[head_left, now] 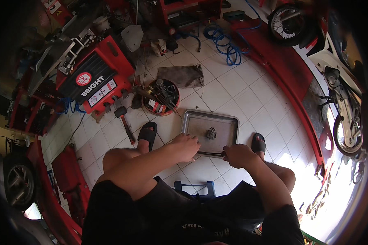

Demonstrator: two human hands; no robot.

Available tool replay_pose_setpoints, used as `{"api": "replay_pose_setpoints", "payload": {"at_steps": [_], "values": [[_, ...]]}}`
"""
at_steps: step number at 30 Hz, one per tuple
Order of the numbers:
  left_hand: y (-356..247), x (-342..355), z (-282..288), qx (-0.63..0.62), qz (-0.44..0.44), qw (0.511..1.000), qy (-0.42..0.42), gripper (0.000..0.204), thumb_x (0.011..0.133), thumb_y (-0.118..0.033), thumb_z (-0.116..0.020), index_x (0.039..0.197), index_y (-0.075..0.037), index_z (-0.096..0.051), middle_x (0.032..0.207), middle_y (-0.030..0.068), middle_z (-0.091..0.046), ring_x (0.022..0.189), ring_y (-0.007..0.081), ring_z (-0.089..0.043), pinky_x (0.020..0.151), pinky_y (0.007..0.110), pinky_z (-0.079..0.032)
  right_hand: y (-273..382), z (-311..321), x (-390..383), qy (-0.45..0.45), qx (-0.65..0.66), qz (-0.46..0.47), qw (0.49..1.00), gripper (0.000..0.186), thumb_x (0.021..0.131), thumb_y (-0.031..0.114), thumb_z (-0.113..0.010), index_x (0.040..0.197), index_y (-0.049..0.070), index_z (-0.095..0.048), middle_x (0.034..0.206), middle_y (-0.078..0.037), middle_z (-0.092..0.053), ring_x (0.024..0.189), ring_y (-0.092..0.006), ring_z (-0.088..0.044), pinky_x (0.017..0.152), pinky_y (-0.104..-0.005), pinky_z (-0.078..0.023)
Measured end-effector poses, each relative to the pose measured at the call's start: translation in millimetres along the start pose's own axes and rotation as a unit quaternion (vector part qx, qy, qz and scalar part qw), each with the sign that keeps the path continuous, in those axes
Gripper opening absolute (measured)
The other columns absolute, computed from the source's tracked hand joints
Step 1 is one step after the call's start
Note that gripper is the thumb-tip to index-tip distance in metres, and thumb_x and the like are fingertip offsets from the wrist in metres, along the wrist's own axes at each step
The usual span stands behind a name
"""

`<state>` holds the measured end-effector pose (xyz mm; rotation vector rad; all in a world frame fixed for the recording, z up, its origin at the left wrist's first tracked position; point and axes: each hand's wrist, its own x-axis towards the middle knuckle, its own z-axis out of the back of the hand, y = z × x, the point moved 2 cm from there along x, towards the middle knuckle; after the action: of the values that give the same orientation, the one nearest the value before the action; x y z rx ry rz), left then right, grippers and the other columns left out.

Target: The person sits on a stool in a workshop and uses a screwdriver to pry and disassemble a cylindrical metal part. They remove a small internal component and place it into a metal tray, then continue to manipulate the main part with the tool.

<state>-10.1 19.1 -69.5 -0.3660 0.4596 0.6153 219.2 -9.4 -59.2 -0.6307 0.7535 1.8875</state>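
Note:
A shallow metal tray (210,113) lies on the floor between my feet. Inside it sits a small grey metal part (211,133) with an uneven, machined shape. My left hand (186,147) is over the tray's near left corner, its fingers loosely bent and the thumb apart from them; I see nothing in it. At the near right corner, my right hand (238,156) has its fingers curled closed, with a thin dark end by the fingertips. What it grips is hidden. Neither hand touches the grey part.
Beyond the tray stand a round red tub (173,98) of tools and a grey rag (184,76). A hammer (126,127) lies left of my foot. A red motorcycle lift (282,77) runs along the right, with a blue coiled hose (230,51) near it. A blue stool (208,190) is beneath me.

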Motion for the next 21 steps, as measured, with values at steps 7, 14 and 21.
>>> {"api": "replay_pose_setpoints", "payload": {"at_steps": [7,14,21], "values": [[-13.1,1.7,14.1,-0.027,0.014,0.999,0.018,0.059,0.083,-0.043,-0.077,0.124,-0.003,-0.060,0.121,0.0160,-0.061,0.113,0.0346,-0.064,0.097,0.046,-0.051,-18.6,-14.4,-2.6,-0.041,-0.012,0.024,0.999,0.025,0.092,0.021,-0.059,0.104,0.003,-0.069,0.103,-0.016,-0.072,0.101,-0.0340,-0.070,0.084,-0.0444,-0.057],[-19.0,6.3,12.6,-0.014,-0.003,0.999,0.033,0.060,0.085,-0.045,-0.075,0.126,-0.003,-0.060,0.121,0.0157,-0.061,0.114,0.0329,-0.064,0.096,0.045,-0.051,-25.5,-20.7,6.6,-0.019,0.010,-0.003,1.000,0.024,0.091,0.022,-0.064,0.103,0.002,-0.071,0.103,-0.017,-0.074,0.102,-0.0345,-0.071,0.084,-0.0433,-0.058],[-5.5,5.1,6.2,0.003,-0.001,1.000,0.027,0.051,0.085,-0.043,-0.076,0.115,-0.003,-0.063,0.117,0.0134,-0.062,0.112,0.0327,-0.064,0.093,0.045,-0.051,-5.5,-6.7,-3.5,-0.003,-0.017,0.012,1.000,0.035,0.097,0.029,-0.059,0.119,0.001,-0.061,0.104,-0.017,-0.071,0.102,-0.0342,-0.069,0.083,-0.0486,-0.056]]}}
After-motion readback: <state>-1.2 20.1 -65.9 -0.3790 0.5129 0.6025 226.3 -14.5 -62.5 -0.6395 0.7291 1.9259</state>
